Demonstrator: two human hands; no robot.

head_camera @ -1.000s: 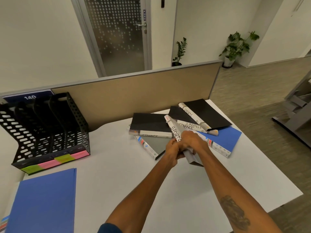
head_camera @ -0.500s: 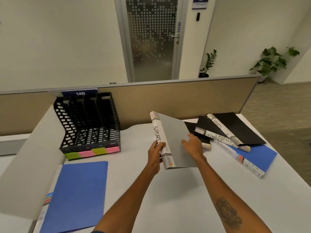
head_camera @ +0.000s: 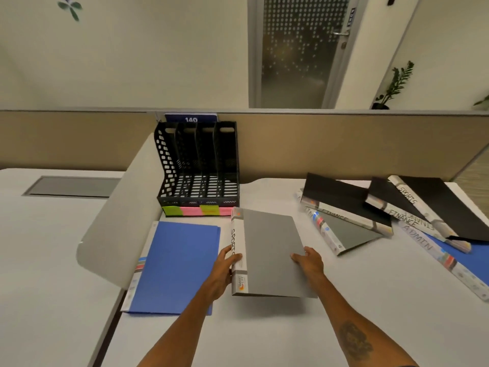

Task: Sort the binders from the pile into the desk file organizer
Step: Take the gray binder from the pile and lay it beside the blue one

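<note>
Grey binder with the white SPORTS spine (head_camera: pixel 272 252) held flat, just in front of the black perforated file organizer (head_camera: pixel 198 168). Left hand (head_camera: pixel 225 268) grips the spine, right hand (head_camera: pixel 308 263) pinches the open edge. Risk: entering untilted, I catch a divider and shove the organizer back.

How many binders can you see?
7. Gray SPORTS binder between left hand and right hand; blue binder left of it; piled right: black FINANCE, second black FINANCE, black SPORTS, gray one, blue ADMIN. More may hide underneath.

SPORTS on grey binder (head_camera: pixel 270 252), 140 on sign (head_camera: pixel 191 119)
</note>
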